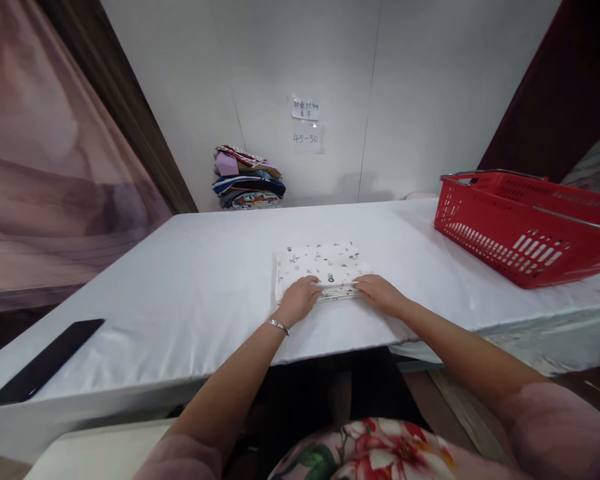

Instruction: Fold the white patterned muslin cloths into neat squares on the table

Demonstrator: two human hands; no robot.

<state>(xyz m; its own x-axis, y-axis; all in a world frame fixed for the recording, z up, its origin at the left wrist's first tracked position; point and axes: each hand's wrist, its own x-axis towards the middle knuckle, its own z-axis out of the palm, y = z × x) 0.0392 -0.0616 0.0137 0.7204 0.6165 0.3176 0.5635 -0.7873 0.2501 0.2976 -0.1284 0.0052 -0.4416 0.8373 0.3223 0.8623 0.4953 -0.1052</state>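
Note:
A white cloth printed with small dark motifs [320,262] lies folded in several layers on the table, near its front edge. My left hand [299,299] grips the near left part of the fold, thumb and fingers closed on the layers. At the near right corner, my right hand [381,294] pinches the same folded edge. Between the two hands the stacked layers show along the front. Some of my fingertips are hidden by the cloth.
The table wears a white cover [190,280]. A red plastic basket [520,233] stands at the right. A pile of folded fabrics [250,180] sits at the back by the wall, below paper labels [306,139]. A flat black object [45,360] lies at the left edge.

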